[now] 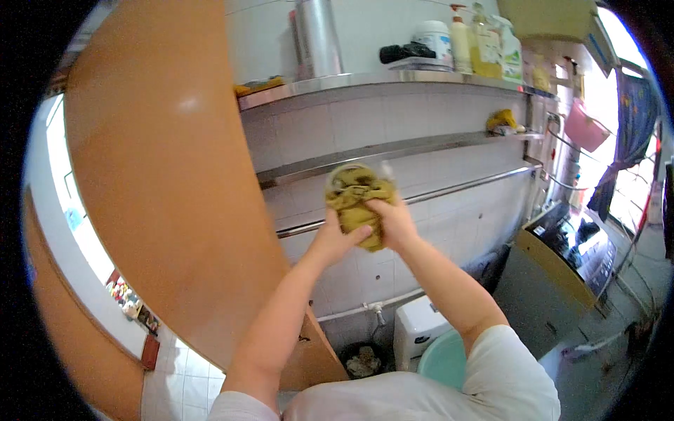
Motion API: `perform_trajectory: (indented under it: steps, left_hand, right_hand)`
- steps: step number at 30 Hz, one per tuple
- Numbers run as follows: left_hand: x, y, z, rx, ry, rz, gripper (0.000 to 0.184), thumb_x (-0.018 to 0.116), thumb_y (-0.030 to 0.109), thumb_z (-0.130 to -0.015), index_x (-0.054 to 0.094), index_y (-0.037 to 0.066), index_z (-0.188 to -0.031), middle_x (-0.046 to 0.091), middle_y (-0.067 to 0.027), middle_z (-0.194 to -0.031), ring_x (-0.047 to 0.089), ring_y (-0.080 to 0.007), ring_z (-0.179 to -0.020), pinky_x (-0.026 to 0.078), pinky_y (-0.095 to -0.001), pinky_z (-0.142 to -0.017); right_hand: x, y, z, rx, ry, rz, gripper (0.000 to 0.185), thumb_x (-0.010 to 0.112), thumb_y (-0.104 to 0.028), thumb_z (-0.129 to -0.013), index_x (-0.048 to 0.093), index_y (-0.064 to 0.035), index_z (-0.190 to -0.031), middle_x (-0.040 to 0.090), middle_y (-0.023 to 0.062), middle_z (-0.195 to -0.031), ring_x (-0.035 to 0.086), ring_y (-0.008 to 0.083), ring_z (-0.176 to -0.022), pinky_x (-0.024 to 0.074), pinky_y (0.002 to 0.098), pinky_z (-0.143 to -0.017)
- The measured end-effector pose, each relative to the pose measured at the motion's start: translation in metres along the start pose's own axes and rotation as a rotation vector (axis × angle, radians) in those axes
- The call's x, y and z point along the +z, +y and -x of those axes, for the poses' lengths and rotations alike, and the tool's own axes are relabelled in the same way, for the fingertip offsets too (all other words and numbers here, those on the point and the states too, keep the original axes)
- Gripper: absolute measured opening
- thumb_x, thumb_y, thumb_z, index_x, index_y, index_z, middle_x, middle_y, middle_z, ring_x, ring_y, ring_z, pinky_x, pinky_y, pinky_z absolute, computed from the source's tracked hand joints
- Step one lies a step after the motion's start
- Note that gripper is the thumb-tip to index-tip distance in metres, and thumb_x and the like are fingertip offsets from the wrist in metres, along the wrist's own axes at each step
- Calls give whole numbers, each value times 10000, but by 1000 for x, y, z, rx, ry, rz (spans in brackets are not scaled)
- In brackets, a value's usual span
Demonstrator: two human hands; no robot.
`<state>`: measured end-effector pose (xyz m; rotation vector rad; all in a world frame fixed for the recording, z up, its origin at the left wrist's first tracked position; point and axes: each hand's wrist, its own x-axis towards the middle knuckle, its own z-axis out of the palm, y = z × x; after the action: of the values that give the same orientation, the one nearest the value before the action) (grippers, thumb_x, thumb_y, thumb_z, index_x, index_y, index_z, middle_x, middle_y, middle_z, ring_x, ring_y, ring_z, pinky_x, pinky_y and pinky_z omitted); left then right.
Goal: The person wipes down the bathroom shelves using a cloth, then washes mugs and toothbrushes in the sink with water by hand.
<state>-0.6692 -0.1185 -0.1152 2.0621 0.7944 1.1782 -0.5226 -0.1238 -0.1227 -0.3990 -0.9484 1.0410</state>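
Observation:
A bunched, yellow-green cloth [358, 203] is held up at the middle of the view, in front of the tiled wall and the metal rail. On its left side, my left hand [337, 237] grips it with the thumb across the front. From the right, my right hand [394, 219] is closed on the same cloth, thumb pressed on its face. Something pale and curved shows at the cloth's top edge, too blurred to make out. Just behind the cloth run the lower metal shelf [435, 146] and the rail [463, 188].
An upper shelf [379, 78] holds bottles [484, 49] and a metal cylinder [319, 38]. A wooden door [154, 175] stands at left. Below are a toilet tank [421, 326], a green basin [444, 358] and a bin [349, 373]. A washing machine [562, 259] is at right.

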Motion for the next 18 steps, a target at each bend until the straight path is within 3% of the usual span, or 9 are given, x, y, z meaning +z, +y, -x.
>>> perform_trajectory:
  steps: [1, 4, 5, 7, 9, 10, 12, 14, 18]
  left_hand:
    - [4, -6, 1, 4, 64, 86, 805, 760, 256, -723, 285, 31, -1332, 484, -164, -1279, 481, -273, -1195, 393, -364, -1004]
    - [0, -14, 6, -21, 208, 276, 695, 763, 94, -706, 338, 43, -1253, 534, -111, -1196, 540, -246, -1099, 460, -348, -934]
    - [-4, -26, 8, -7, 220, 378, 689, 756, 73, -720, 331, 42, -1262, 537, -106, -1190, 545, -233, -1090, 466, -344, -925]
    - [-3, -38, 13, 15, 246, 528, 689, 743, 33, -730, 324, 47, -1276, 533, -98, -1192, 543, -219, -1087, 470, -343, -920]
    - [0, -44, 19, 28, 277, 620, 702, 734, -5, -723, 321, 60, -1288, 517, -91, -1207, 532, -218, -1099, 465, -348, -931]
    - [1, -43, 19, 48, 263, 665, 710, 735, -9, -721, 320, 67, -1292, 510, -88, -1214, 526, -218, -1108, 464, -352, -936]
    - [2, -40, 21, 86, 242, 752, 727, 736, -18, -716, 317, 81, -1301, 497, -83, -1227, 513, -218, -1127, 462, -359, -945]
    - [3, -33, 22, 27, 254, 835, 731, 731, -22, -719, 316, 95, -1308, 494, -76, -1229, 511, -214, -1127, 461, -362, -952]
    - [-6, -27, 19, -38, 257, 872, 719, 716, -43, -720, 315, 83, -1304, 491, -71, -1222, 517, -208, -1111, 461, -357, -955]
  right_hand:
    - [12, -6, 9, 207, -30, -9, 534, 644, -70, -810, 422, -34, -1295, 568, 137, -1149, 567, 254, -1053, 486, 369, -878]
    - [20, -5, 20, 105, -306, 143, 637, 659, -143, -825, 346, -48, -1372, 557, 146, -1174, 559, 269, -1069, 458, 385, -916]
    - [5, -12, 4, -27, -517, 567, 741, 633, -240, -849, 215, -94, -1443, 567, 145, -1168, 568, 228, -1021, 488, 363, -848]
    - [2, -54, -18, -4, -496, 987, 719, 647, -329, -836, 294, -70, -1406, 599, 152, -1117, 591, 235, -992, 487, 354, -844]
    - [10, -107, -46, -366, -198, 1423, 680, 661, -374, -814, 384, -53, -1346, 609, 175, -1098, 615, 250, -945, 498, 345, -805]
    - [22, -139, -54, -415, -40, 1389, 740, 657, -508, -763, 440, -33, -1287, 522, 232, -1215, 583, 340, -995, 471, 407, -842]
    - [11, -176, -111, -1066, 215, 1571, 728, 641, -538, -756, 466, -77, -1292, 449, 215, -1308, 477, 364, -1150, 391, 446, -954]
    - [25, -209, -141, -971, 446, 1846, 777, 656, -586, -703, 458, -177, -1333, 364, 205, -1384, 338, 419, -1260, 293, 492, -1035]
    - [37, -237, -183, -472, 531, 2052, 868, 598, -715, -645, 432, -261, -1365, 383, 235, -1363, 373, 460, -1236, 289, 502, -1038]
